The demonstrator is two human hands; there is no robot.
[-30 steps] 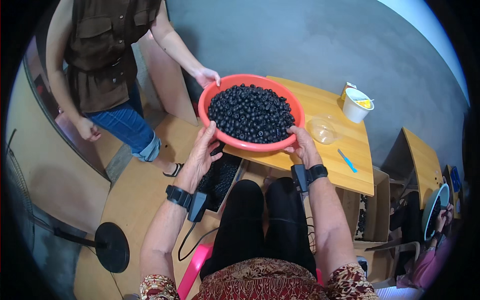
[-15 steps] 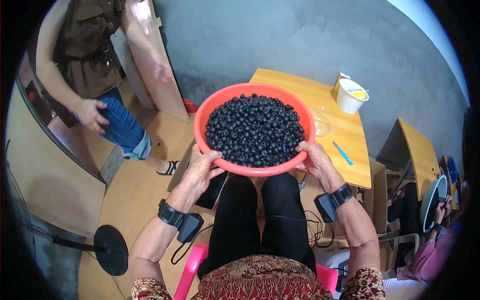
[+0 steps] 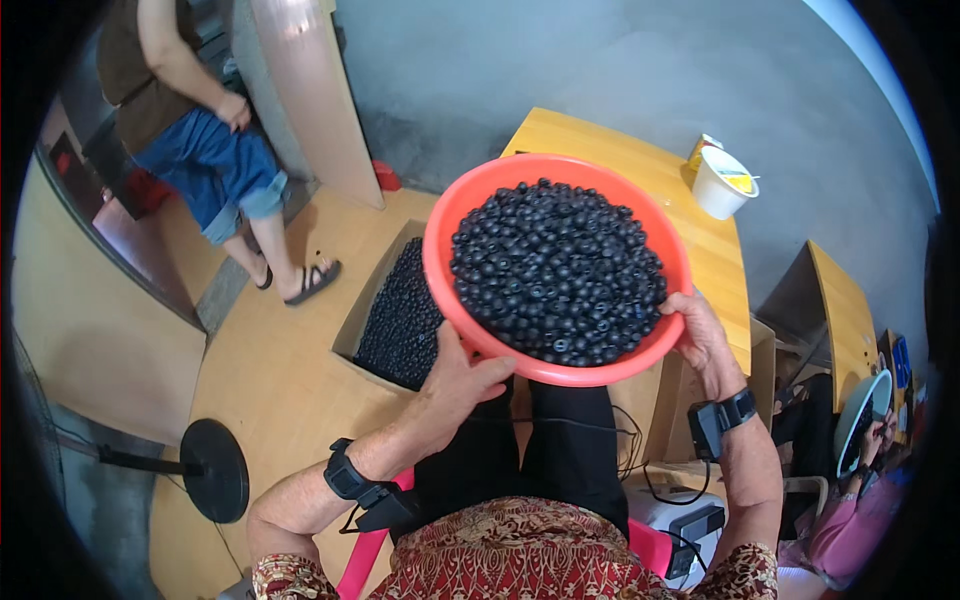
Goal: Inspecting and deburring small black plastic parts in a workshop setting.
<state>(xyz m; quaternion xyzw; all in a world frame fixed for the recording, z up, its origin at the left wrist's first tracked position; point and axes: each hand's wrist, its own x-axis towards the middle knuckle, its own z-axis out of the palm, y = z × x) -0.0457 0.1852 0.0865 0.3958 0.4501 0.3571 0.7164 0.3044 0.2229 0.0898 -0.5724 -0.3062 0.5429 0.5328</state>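
A red plastic basin [image 3: 437, 262] is held up above my lap, filled with small black round pieces [image 3: 560, 270], some showing a hole. My left hand [image 3: 455, 395] grips the near left of its rim, thumb along the edge; some fingers are hidden beneath. At the right side, my right hand [image 3: 705, 335] is closed on the rim, thumb on top. The basin tilts slightly toward my right. Left of it on the floor stands an open cardboard box [image 3: 346, 335] with more black pieces [image 3: 392, 315] inside, partly covered by the basin.
Behind the basin stands a wooden table [image 3: 725, 270] with a white tub [image 3: 715, 190]. Another person [image 3: 215, 150] stands far left. A round black stand base [image 3: 215, 470] is on the floor. At right, a co-worker's hands [image 3: 878, 440] are at a pale blue basin [image 3: 860, 425]. Cables [image 3: 690, 500] hang near me.
The basin has moved right and nearer, held in both hands, uncovering more of the floor box. My left hand has shifted along the rim. The standing person has turned and stepped away.
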